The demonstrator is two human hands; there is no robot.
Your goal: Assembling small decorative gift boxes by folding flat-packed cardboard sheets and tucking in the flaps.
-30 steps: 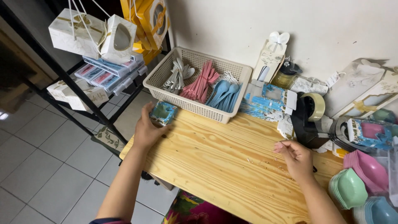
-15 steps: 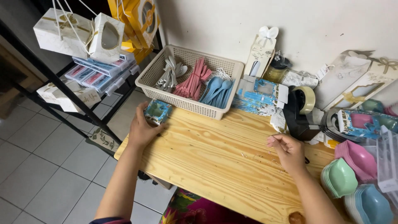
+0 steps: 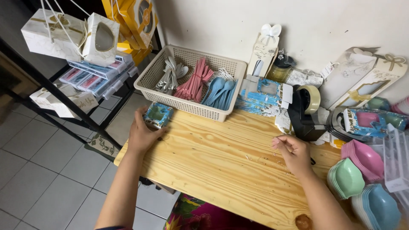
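My left hand (image 3: 142, 134) sits at the far-left corner of the wooden table (image 3: 221, 166), fingers wrapped round a small blue patterned box (image 3: 157, 115) w/ a clear window on top. The box rests on the tabletop, touching the near wall of the cream plastic basket (image 3: 232, 91) or just short of it; I can't tell which from this angle. So the left is grasping the box, thumb on the near side.

My right hand (image 3: 294, 153) is well apart from it, over the right part of the table, just near of the black tape dispenser (image 3: 304, 115). Fingers are curled in loosely, tips pinched toward the thumb. There may be a bit of sth small between them, but it's too tiny to make out, so I can't say whether it holds anything.

Inside the basket: white spoons (image 3: 170, 79) at left, pink spoons (image 3: 196, 83) in the middle, blue spoons (image 3: 219, 91) at right. Just right of the basket lies a stack of flat blue patterned cartons (image 3: 260, 98).

At the right edge of the table, near side, stand stacks of shell-shaped dishes: green (image 3: 347, 179), pink (image 3: 364, 157) and blue (image 3: 379, 206). Far left, a black metal rack (image 3: 64, 100) carries white gift boxes (image 3: 70, 36) w/ oval windows.
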